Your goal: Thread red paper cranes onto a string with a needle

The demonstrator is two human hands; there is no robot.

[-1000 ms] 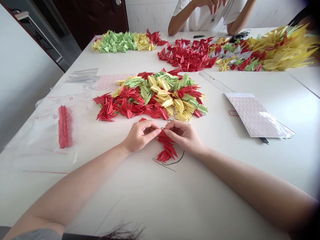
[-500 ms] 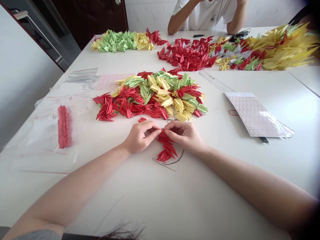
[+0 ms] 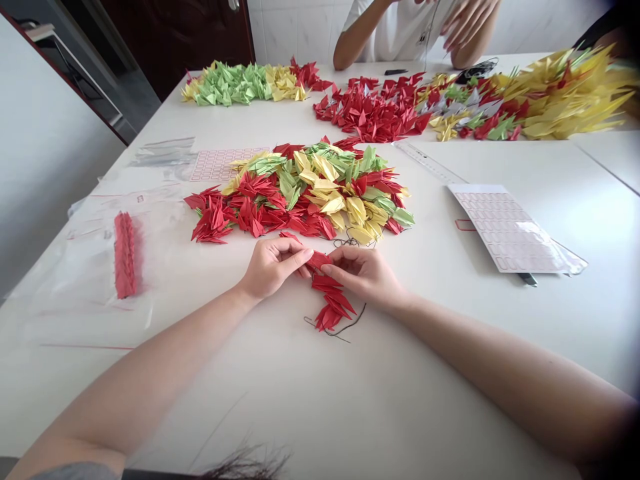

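My left hand (image 3: 273,265) and my right hand (image 3: 363,272) meet at the middle of the white table (image 3: 350,400). Both pinch the top of a short string of red folded paper cranes (image 3: 331,300) that hangs on a dark thread (image 3: 345,329) trailing toward me. The fingers of both hands are closed on the uppermost red crane. Just beyond my hands lies a big pile of red, yellow and green paper cranes (image 3: 310,190).
A clear bag with a red stack of cranes (image 3: 125,253) lies at the left. Sticker sheets (image 3: 505,227) lie at the right, a ruler (image 3: 430,163) behind. More crane piles (image 3: 380,107) line the far edge, where another person (image 3: 415,27) sits.
My hands have shifted slightly away from me and the top red crane is lifted between the fingertips. The person opposite has lowered one hand.
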